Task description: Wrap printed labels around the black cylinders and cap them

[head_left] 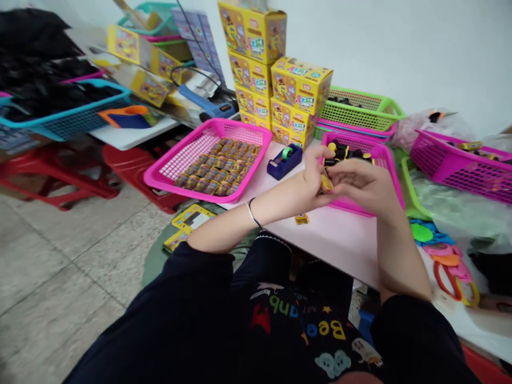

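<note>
My left hand (312, 181) is closed around a small yellow piece (326, 183), whose kind I cannot make out. Fingers and thumb of my right hand (362, 180) meet it from the other side, partly hiding it. Both hands are above the near edge of a pink basket (390, 165) holding several small black cylinders with yellow ends (340, 150). Below them a small yellow printed piece (302, 219) lies on the white table (340, 240). Just left of the hands stands a dark blue tape dispenser (285, 161) with a green roll.
Rows of small patterned barrel-shaped pieces (224, 166) fill part of another pink basket (160, 176) on the left. Yellow printed boxes (256, 34) are stacked at the wall. Green (360, 106) and magenta (460, 165) baskets stand right. Red stools (64, 176) are at left.
</note>
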### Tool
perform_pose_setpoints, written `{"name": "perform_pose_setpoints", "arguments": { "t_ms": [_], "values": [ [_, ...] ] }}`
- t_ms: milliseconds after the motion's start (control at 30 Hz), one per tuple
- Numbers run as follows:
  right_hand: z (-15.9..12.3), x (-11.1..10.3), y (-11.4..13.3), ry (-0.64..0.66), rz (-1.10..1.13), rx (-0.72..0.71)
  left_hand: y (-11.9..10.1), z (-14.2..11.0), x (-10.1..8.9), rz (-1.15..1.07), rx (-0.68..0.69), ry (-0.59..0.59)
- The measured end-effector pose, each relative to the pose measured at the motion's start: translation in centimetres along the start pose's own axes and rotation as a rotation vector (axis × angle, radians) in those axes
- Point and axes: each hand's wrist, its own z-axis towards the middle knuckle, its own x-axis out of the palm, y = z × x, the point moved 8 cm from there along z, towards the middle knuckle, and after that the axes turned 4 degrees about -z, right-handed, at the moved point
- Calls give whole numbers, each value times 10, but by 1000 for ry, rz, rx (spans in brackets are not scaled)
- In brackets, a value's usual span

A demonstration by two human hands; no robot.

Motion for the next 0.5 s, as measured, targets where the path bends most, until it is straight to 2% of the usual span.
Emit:
{"name": "perform_pose_setpoints", "arguments": {
  "t_ms": [100, 167, 233, 333, 367, 433, 500],
  "values": [
    [-1, 28, -15, 140, 206, 286, 1, -18, -5, 106, -25, 100],
    [-1, 43, -22, 169, 361, 409, 1, -24, -9, 129, -53, 172],
    [1, 53, -25, 191, 416, 461, 1, -27, -11, 125, -86, 251],
    [4, 61, -23, 268, 290, 436, 3, -28, -7, 122, -180, 402],
    [4, 60, -24, 277, 233, 418, 5, -28, -4, 134, -222, 463],
    [4, 47, -34, 217, 94, 419, 14, -28, -3, 179, -312, 558],
    [3, 17, -57, 84, -129, 493, 30, -24, -15, 230, -394, 539]
  ]
}}
